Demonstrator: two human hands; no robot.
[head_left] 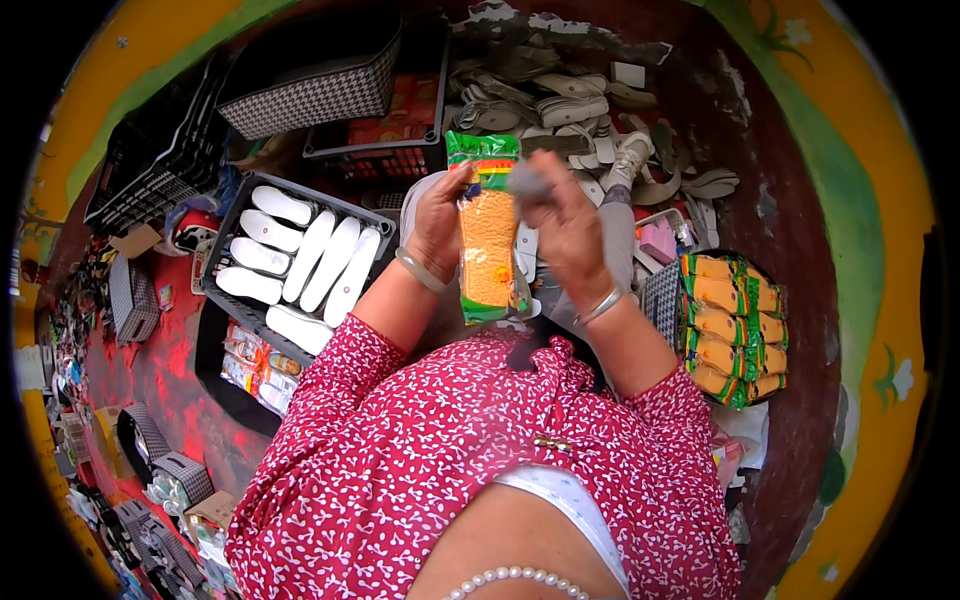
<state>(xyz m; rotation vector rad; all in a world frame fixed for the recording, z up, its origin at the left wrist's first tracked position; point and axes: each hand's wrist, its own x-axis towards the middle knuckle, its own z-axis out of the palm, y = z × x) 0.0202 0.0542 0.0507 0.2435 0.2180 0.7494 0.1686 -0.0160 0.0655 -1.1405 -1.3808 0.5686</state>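
My left hand grips the left edge of a long clear-and-green packet. Inside it shows an orange pad with a nubbly surface, shaped like an insole. The packet stands upright in front of my chest. At its upper right, my right hand is closed around a small grey thing, smeared by motion; its kind cannot be made out. To the right, a basket holds several similar packets with orange contents and green ends.
A dark crate of white insoles stands at left. Loose grey soles lie heaped at the far wall. A houndstooth-patterned basket rests at the back left, beside a black crate. Bagged goods sit below the insoles.
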